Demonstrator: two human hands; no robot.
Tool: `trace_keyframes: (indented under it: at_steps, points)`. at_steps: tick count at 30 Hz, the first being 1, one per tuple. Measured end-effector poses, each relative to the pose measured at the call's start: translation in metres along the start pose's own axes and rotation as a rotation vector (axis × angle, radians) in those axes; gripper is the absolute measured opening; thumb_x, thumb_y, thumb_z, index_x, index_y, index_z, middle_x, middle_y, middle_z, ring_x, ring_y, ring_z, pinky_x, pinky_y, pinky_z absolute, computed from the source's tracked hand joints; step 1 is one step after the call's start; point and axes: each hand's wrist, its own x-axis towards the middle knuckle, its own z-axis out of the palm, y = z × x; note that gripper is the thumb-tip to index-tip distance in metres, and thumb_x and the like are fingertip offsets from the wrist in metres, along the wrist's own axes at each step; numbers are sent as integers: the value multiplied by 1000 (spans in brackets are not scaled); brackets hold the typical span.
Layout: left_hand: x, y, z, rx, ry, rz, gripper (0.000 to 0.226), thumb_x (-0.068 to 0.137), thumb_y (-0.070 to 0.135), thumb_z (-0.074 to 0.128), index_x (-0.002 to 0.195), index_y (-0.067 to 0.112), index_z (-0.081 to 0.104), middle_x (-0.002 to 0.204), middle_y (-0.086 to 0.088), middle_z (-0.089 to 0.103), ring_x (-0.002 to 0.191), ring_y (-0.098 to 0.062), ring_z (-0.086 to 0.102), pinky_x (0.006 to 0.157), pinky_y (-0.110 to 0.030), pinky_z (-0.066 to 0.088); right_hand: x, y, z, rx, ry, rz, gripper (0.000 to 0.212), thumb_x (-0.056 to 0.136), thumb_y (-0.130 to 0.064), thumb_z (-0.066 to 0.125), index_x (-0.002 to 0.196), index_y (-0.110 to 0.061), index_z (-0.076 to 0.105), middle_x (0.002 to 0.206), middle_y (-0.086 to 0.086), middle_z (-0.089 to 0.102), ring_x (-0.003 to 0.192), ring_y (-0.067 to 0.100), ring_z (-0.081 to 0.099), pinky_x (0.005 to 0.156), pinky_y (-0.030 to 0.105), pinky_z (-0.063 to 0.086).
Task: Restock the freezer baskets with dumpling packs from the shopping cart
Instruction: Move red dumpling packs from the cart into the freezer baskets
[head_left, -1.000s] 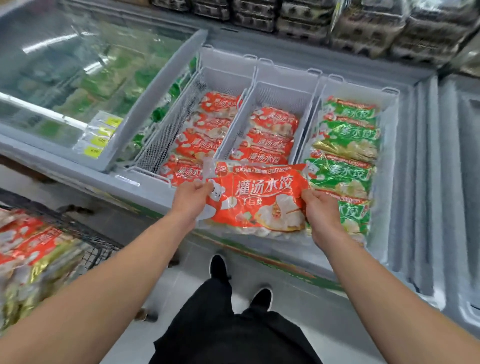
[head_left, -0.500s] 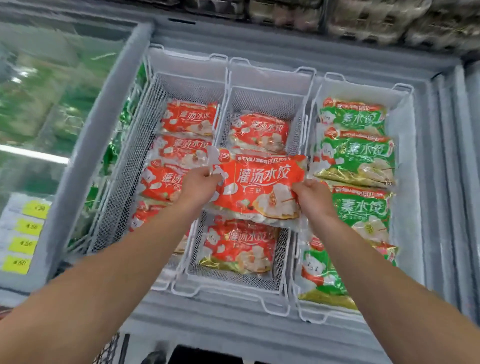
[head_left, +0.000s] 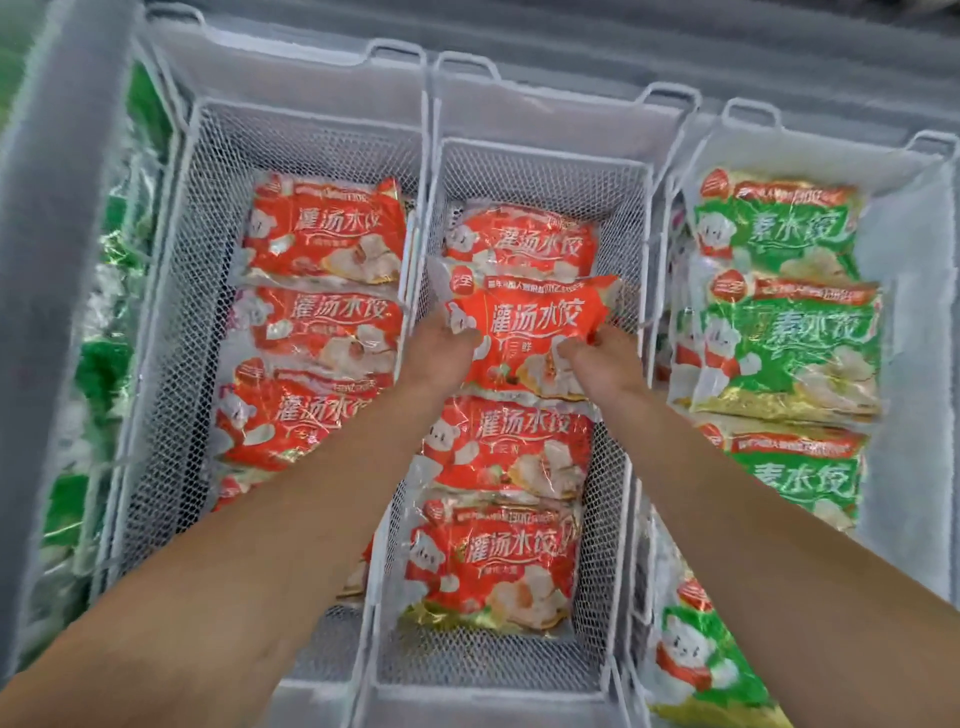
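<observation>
Three white wire-mesh baskets sit side by side in an open chest freezer (head_left: 779, 62). The left basket (head_left: 171, 291) holds a row of red dumpling packs (head_left: 324, 234) running front to back, each overlapping the next. The middle basket (head_left: 540, 161) holds more red packs: one at the far end, two nearer the camera, and between them the held red pack (head_left: 535, 322), lying over its neighbours inside this basket. The left hand (head_left: 441, 353) grasps the pack's left edge with curled fingers, and the right hand (head_left: 602, 358) pinches its right side near the lower corner. The right basket (head_left: 914, 156) carries green dumpling packs (head_left: 784, 343) stacked in an overlapping row against its left wall.

The far end of the middle basket shows bare mesh beyond the last pack, and so does its near end in front of the closest pack. The right basket has an open strip along its right side. The basket rims touch or nearly touch, with raised wire handles at their far ends.

To the left of the left basket, past a frosted grey frame (head_left: 57, 260), green and foil-wrapped goods (head_left: 98, 364) lie lower down; they are blurred, possibly more frozen packs. The freezer walls and basket wires look coated in frost.
</observation>
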Motion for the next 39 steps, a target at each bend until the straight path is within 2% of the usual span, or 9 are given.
trace_keyframes:
  at_steps: [2, 7, 12, 19, 23, 28, 30, 33, 39]
  points:
    - [17, -10, 2, 6, -46, -7, 65, 70, 42, 65, 131, 21, 57, 120, 2, 68, 110, -22, 64, 98, -43, 51, 10, 2, 4, -21, -37, 20, 24, 85, -21, 64, 109, -23, 63, 105, -4, 69, 98, 21, 63, 84, 33, 44]
    - [4, -11, -2, 86, -117, 57, 42, 89, 16, 65, 127, 31, 56, 119, 8, 67, 110, -18, 63, 101, -38, 49, 10, 12, 8, -136, -135, 78, 46, 88, -27, 67, 130, -17, 51, 118, -5, 60, 109, 20, 60, 86, 31, 46]
    - [-22, -23, -11, 155, -86, 133, 42, 93, 26, 62, 135, 27, 56, 131, 6, 62, 114, -16, 58, 91, -26, 43, -30, 13, 7, -307, -152, 0, 60, 92, -30, 62, 147, -15, 41, 143, 5, 50, 122, 25, 54, 96, 33, 45]
    - [-90, -47, -39, 208, -29, 190, 57, 95, 30, 61, 147, 13, 45, 149, -4, 50, 136, -23, 48, 106, -30, 36, -118, 25, 13, -390, -140, -201, 54, 94, -27, 60, 144, -15, 45, 127, 1, 57, 66, -4, 45, 49, 6, 37]
    - [-143, -72, -61, 147, 41, 249, 51, 95, 30, 62, 141, 12, 52, 139, -4, 58, 127, -21, 54, 105, -31, 41, -171, 32, 25, -495, -151, -331, 53, 93, -26, 62, 142, -13, 48, 133, 6, 57, 83, 12, 52, 78, 22, 41]
    - [-225, -122, -88, 57, 141, 324, 35, 95, 22, 63, 129, 16, 62, 116, 2, 65, 105, -13, 60, 93, -30, 48, -242, 55, 43, -564, -199, -498, 52, 93, -29, 61, 141, -12, 48, 141, 8, 53, 121, 25, 55, 95, 30, 43]
    - [-260, -156, -98, -11, 213, 345, 34, 93, 23, 65, 126, 17, 64, 113, 3, 67, 105, -16, 64, 98, -33, 50, -276, 71, 53, -589, -212, -583, 52, 92, -28, 62, 140, -12, 49, 140, 9, 54, 124, 25, 53, 98, 30, 42]
    - [-319, -209, -113, -39, 340, 379, 26, 90, 22, 69, 116, 20, 70, 99, 10, 69, 94, -9, 66, 85, -16, 48, -332, 99, 70, -583, -221, -659, 49, 92, -25, 61, 138, -12, 51, 139, 8, 55, 123, 25, 54, 96, 29, 42]
    - [-417, -309, -140, -121, 463, 296, 25, 88, 26, 68, 112, 22, 70, 104, 4, 71, 102, -14, 66, 97, -33, 50, -427, 140, 109, -670, -267, -829, 44, 88, -22, 63, 129, -8, 57, 130, 12, 61, 116, 29, 56, 94, 32, 43]
